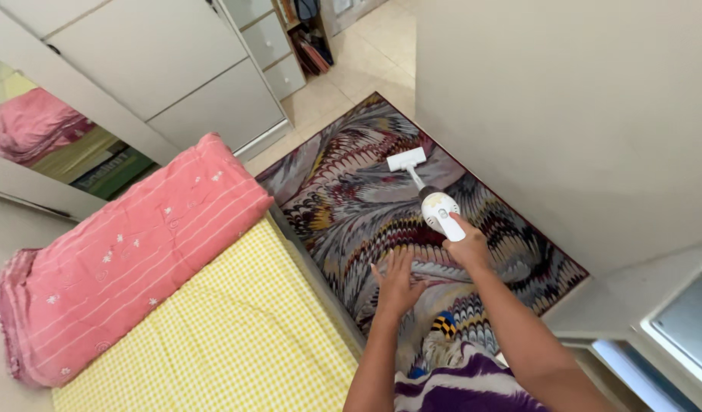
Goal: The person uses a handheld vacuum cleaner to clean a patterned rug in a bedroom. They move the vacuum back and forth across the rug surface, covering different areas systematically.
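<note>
My right hand (467,248) grips the rear handle of a white handheld vacuum cleaner (438,209). Its thin tube runs forward to a flat white nozzle (406,159) resting on a swirl-patterned rug (351,206) of many colours. My left hand (396,284) hovers beside the right one, fingers spread, palm down over the rug, holding nothing. Both forearms reach out from the bottom of the view, above purple and white striped clothing (457,389).
A bed with a yellow checked sheet (229,336) and a folded pink blanket (130,259) lies to the left of the rug. White wardrobe doors (175,69) and a mirror stand behind it. A plain wall (579,114) borders the rug's right side. Tiled floor (366,61) continues beyond.
</note>
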